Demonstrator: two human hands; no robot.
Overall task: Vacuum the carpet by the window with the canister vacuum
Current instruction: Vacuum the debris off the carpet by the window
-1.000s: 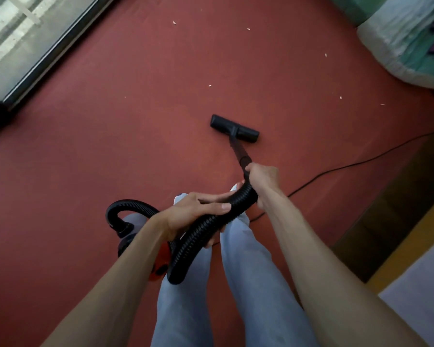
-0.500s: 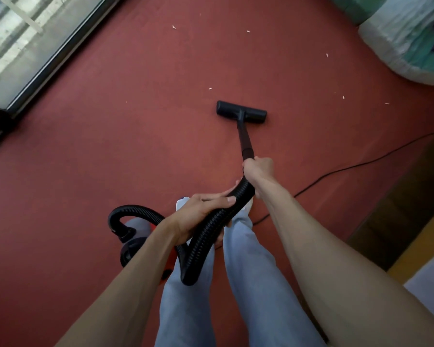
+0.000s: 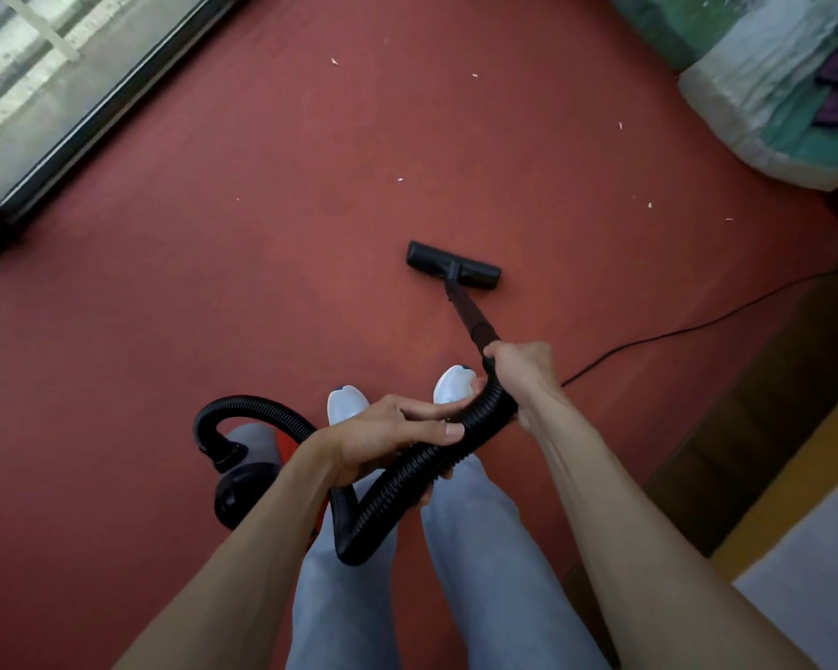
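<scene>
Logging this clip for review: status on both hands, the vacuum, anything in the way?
Left grip holds hose, right grip holds wand. Floor head flat on carpet. Scraps ahead; power cord right of wand, clear of head.

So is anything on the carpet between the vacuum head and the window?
Nothing visible. Between the floor head and the window lies only red carpet with one tiny white scrap. The power cord trails off to the right.
</scene>
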